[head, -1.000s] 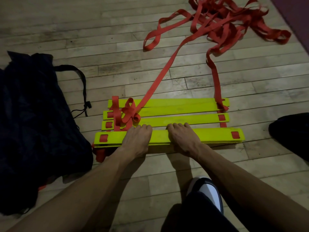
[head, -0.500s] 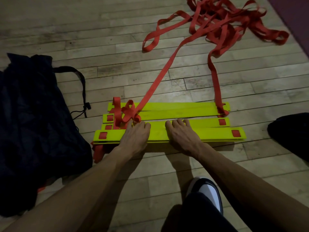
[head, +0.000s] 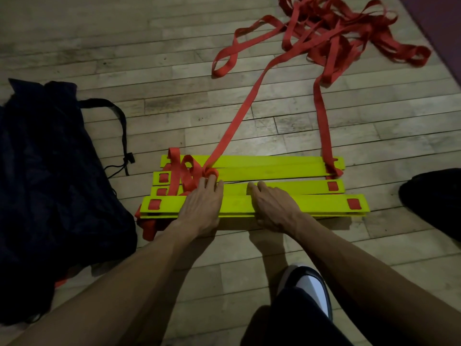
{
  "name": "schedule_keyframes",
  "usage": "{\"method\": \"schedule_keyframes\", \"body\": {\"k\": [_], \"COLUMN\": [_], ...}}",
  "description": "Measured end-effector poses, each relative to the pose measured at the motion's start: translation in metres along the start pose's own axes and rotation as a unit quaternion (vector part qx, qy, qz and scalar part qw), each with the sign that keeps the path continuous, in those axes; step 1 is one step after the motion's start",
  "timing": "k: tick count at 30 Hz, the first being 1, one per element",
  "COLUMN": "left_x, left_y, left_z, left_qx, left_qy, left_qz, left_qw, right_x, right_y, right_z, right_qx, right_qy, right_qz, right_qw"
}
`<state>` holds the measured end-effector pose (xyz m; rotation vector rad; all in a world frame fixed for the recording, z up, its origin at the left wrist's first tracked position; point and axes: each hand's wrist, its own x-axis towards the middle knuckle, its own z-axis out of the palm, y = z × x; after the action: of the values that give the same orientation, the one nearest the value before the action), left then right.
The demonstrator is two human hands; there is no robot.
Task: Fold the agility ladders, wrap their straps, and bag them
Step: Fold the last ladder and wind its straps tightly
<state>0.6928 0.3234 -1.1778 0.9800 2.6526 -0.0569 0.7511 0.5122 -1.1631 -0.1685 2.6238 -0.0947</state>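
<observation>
From the head view, our left hand (head: 202, 208) and right hand (head: 275, 208) press flat, fingers relaxed, on the yellow rungs (head: 274, 168). Beyond the fingertips trail red straps (head: 239, 113); the dark bag (head: 50, 171) lies leftward.

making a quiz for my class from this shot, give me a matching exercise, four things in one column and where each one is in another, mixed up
Things:
1. dark bag
2. loose strap pile
3. left hand
4. shoe

Places:
A. floor, far right, beyond the rungs
B. on the near rung, fingers at the strap knot
C. left of the rungs
D. bottom of view, nearest the camera

Pairs: 1-C, 2-A, 3-B, 4-D
</observation>
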Motion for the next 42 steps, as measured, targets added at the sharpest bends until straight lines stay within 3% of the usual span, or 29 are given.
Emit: {"method": "schedule_keyframes", "body": {"k": [7,11,23,35,42], "left_x": [0.010,0.013,0.005,0.008,0.012], "left_y": [-0.002,-0.002,-0.003,-0.005,-0.007], "left_z": [-0.007,-0.007,0.001,0.002,0.001], "left_qx": [0.023,0.016,0.022,0.029,0.009], "left_qy": [0.015,-0.028,-0.028,0.039,-0.003], "left_qz": [0.005,0.014,0.018,0.026,0.027], "left_qw": [1.000,0.999,0.999,0.999,1.000], "right_x": [0.005,0.014,0.007,0.009,0.002], "right_y": [0.003,0.008,0.002,0.002,0.004], "right_z": [0.002,0.005,0.017,0.008,0.012], "right_qx": [0.008,-0.019,-0.041,-0.014,-0.007], "right_qy": [0.040,0.031,0.021,0.065,0.064], "right_qz": [0.012,-0.006,0.028,0.024,0.013], "right_qw": [0.999,0.999,0.999,0.997,0.998]}}
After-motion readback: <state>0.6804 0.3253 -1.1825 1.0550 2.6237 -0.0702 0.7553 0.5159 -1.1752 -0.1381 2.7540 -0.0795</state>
